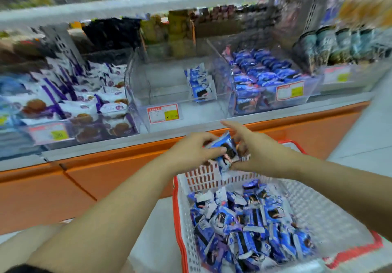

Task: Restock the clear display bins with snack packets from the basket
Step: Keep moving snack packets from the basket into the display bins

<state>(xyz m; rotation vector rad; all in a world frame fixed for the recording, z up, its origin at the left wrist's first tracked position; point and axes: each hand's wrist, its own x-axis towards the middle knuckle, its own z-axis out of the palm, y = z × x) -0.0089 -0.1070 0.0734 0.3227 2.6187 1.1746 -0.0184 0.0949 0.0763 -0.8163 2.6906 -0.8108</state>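
Above the far end of the basket, my left hand (192, 151) and my right hand (252, 151) both hold a small stack of blue cookie packets (226, 152), fingers curled round it from either side. Below lies the white basket (318, 207) with a red rim, holding several blue packets (250, 224). Straight ahead on the shelf is a clear display bin (148, 77), mostly bare inside, with a few upright blue packets (201, 84) at its right side. A fuller clear bin (314, 88) of blue packets stands to the right of it.
A bin of white and purple cake packets (84, 98) stands to the left. Dark cups (339, 45) line the shelf at right. Price tags (163, 113) hang on the bin fronts. An orange shelf base (106, 179) runs below, with another shelf overhead.
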